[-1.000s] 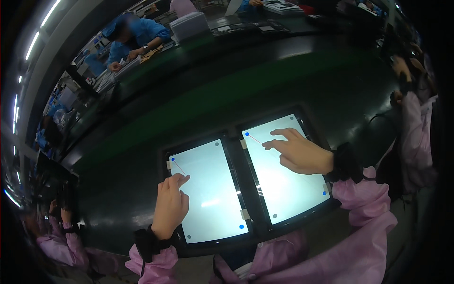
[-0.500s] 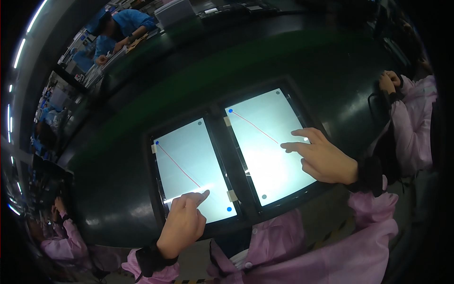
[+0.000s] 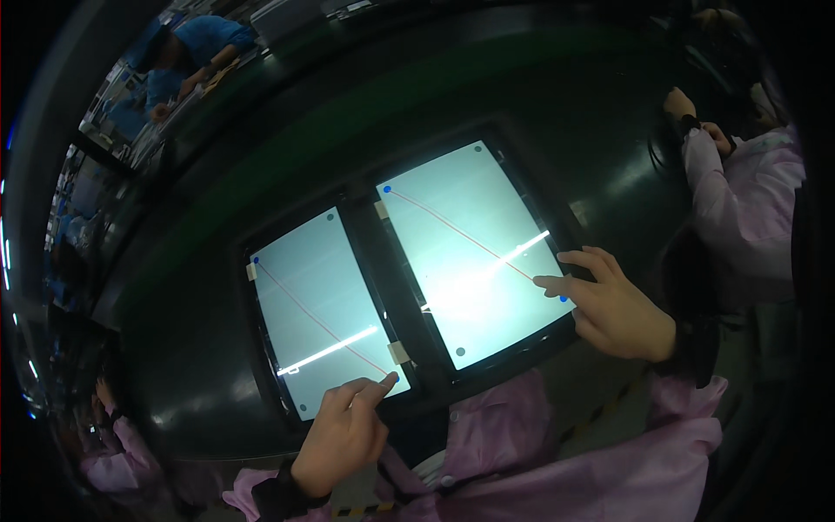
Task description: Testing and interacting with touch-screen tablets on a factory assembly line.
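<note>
Two tablets with bright, pale screens lie side by side, a left tablet [image 3: 300,324] and a right tablet [image 3: 452,287]. On each, a red line slants from a blue dot at the upper left toward the lower right. My left hand [image 3: 344,435] rests its stretched index finger at the lower-right blue dot of the left screen, other fingers curled. Over the right edge of the right tablet, my right hand [image 3: 622,313] has its fingers spread, with the index fingertip at the line's end near a partly covered blue dot. Neither hand holds anything.
The tablets lie on a dark table [image 3: 200,348]. Pieces of beige tape [image 3: 398,352] stick to the tablet edges. A person in pink [image 3: 739,183] is at the right, another pink sleeve [image 3: 122,457] at the lower left. Someone in blue [image 3: 209,39] works across the table.
Both index fingers have moved down and right across the screens, and both red lines have grown longer behind them. The view has shifted, so the tablets appear further left.
</note>
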`<state>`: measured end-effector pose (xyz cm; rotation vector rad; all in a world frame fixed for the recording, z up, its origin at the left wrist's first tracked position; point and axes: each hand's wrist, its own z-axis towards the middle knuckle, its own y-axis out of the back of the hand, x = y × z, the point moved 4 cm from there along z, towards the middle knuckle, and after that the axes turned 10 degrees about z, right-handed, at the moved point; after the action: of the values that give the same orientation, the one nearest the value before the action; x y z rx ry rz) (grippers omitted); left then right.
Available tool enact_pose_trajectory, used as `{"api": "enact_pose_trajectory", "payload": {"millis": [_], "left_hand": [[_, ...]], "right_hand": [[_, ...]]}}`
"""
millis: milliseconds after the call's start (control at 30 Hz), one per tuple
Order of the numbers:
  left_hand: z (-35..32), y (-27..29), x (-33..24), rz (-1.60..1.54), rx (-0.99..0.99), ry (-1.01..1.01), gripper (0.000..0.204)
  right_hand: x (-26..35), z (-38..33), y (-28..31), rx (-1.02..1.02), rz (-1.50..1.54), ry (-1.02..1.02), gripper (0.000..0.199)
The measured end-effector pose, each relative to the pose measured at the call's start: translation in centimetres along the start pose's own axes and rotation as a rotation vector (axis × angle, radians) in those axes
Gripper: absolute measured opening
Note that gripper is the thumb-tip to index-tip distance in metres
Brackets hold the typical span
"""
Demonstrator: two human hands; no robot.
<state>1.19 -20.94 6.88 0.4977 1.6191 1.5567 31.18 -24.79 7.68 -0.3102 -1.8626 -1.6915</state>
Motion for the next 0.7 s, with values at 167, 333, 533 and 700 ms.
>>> {"api": "enact_pose_trajectory", "payload": {"millis": [167, 333, 533, 700], "left_hand": [[-0.2, 0.3, -0.4, 0.025, -0.007, -0.006, 0.058], [0.1, 0.1, -0.4, 0.065, 0.009, -0.047, 0.058], [-0.3, 0.5, -0.4, 0.042, 0.017, -0.019, 0.056], [2.3, 3.8, 3.5, 0.084, -0.132, 0.055, 0.046]], "right_hand": [[-0.1, -1.1, 0.1, 0.007, -0.03, 0.015, 0.05], [-0.5, -2.5, 0.0, 0.009, -0.078, -0.011, 0.05], [0.3, -1.3, 0.9, -0.054, 0.0, 0.015, 0.048], [-0.9, 2.8, 1.9, -0.256, 0.147, 0.043, 0.045]]}}
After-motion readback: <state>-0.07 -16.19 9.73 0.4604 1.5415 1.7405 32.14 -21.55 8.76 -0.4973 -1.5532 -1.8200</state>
